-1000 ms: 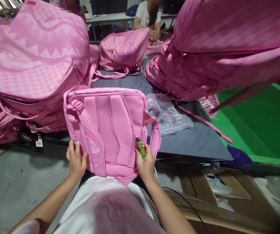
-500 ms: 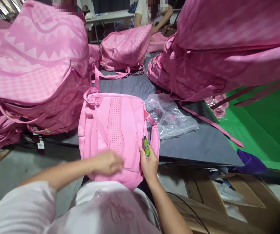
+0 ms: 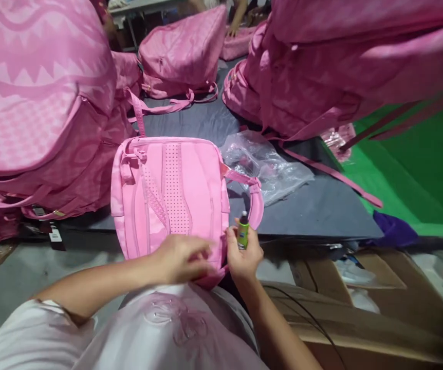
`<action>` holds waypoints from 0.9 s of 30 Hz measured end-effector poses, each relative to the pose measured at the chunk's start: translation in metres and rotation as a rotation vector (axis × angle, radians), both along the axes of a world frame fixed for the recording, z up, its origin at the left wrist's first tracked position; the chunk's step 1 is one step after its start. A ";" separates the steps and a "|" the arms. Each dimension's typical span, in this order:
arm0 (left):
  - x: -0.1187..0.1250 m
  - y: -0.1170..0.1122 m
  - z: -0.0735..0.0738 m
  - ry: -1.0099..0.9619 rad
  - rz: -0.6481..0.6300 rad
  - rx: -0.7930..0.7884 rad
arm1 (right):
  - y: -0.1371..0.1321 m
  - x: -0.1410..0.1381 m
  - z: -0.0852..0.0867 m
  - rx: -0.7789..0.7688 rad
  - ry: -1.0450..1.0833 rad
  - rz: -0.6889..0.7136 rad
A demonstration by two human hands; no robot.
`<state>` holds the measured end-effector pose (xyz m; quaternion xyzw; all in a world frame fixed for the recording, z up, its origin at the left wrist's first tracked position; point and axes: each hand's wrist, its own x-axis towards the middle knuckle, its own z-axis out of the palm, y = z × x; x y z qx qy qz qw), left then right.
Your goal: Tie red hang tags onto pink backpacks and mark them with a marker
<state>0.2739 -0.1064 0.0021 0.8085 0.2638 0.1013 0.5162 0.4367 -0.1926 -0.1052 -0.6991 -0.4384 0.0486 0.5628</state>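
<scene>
A pink backpack [image 3: 175, 190] lies back-side up at the near edge of a dark table [image 3: 321, 210], its padded straps showing. My left hand [image 3: 181, 257] rests on the backpack's bottom edge, fingers curled on the fabric and somewhat blurred. My right hand [image 3: 244, 254] sits at the bag's lower right corner, closed around a small green lighter [image 3: 243, 232] that stands upright. One pink strap [image 3: 254, 198] loops out just above that hand.
Stacks of pink backpacks rise at the left [image 3: 40, 103] and right [image 3: 340, 61], one more at the back [image 3: 185, 51]. A crumpled clear plastic bag [image 3: 262, 164] lies right of the backpack. Green floor [image 3: 418, 169] and a cardboard box [image 3: 360, 318] are at the right.
My left hand has moved from the bag's left side across to its bottom edge near the right hand. The right hand with the lighter shifted slightly right, off the bag's corner.
</scene>
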 end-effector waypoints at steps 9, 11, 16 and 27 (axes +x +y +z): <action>0.010 0.021 -0.015 -0.309 0.375 -0.777 | 0.000 -0.025 0.049 0.090 0.222 0.491; 0.012 0.018 -0.021 -0.326 0.327 -0.925 | 0.000 -0.018 0.062 0.126 0.288 0.597; 0.025 0.039 -0.010 -0.269 0.252 -0.265 | 0.010 0.014 0.071 0.083 0.282 0.208; 0.082 0.143 -0.025 0.066 -0.241 1.044 | 0.069 0.032 0.045 0.100 0.627 0.064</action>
